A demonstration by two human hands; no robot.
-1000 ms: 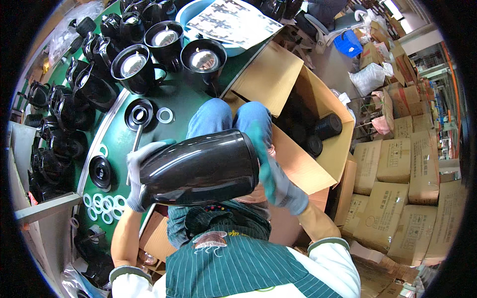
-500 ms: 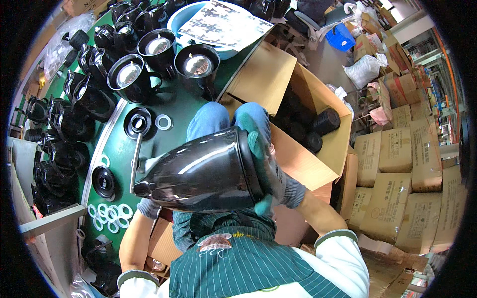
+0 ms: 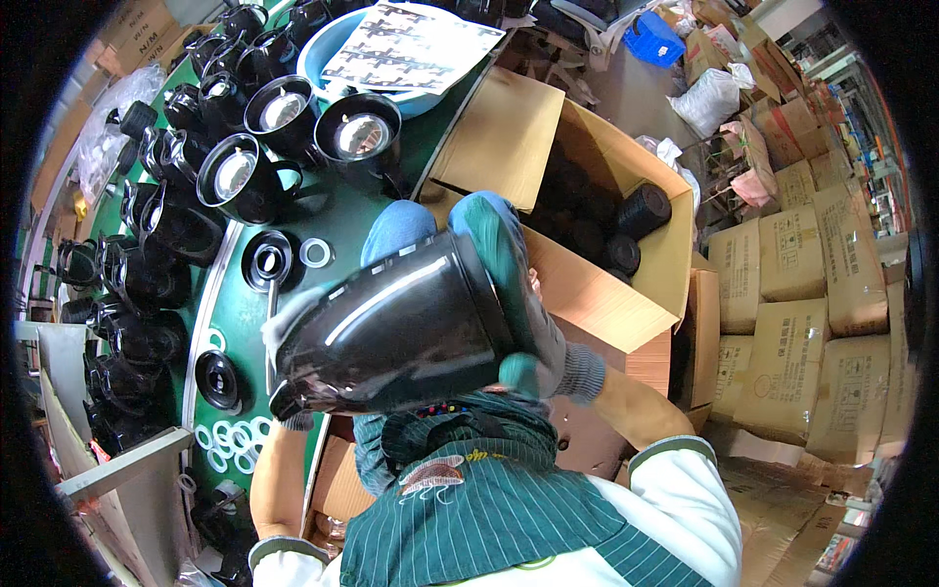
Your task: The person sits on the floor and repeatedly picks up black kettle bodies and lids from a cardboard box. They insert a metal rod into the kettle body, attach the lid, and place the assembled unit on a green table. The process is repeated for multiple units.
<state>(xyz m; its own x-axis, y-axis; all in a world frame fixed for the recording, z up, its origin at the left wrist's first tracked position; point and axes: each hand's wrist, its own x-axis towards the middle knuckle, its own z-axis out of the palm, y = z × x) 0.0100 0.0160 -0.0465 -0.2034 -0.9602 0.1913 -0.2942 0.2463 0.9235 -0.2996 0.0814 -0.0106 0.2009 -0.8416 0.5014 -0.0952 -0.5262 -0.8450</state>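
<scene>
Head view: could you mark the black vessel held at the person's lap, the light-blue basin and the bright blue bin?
Black vessel [image 3: 396, 333]: head view, middle of its glossy side.
Light-blue basin [image 3: 317, 57]: head view, its left side, beside the sheet.
Bright blue bin [image 3: 653, 41]: head view, middle of its body.

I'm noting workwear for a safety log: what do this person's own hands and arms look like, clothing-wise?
The right hand wears a grey knit glove with green fingers and a ribbed grey cuff. The left hand is blurred and partly hidden; its glove looks pale grey. Bare forearms meet white sleeves edged with dark grey-green trim.
</scene>
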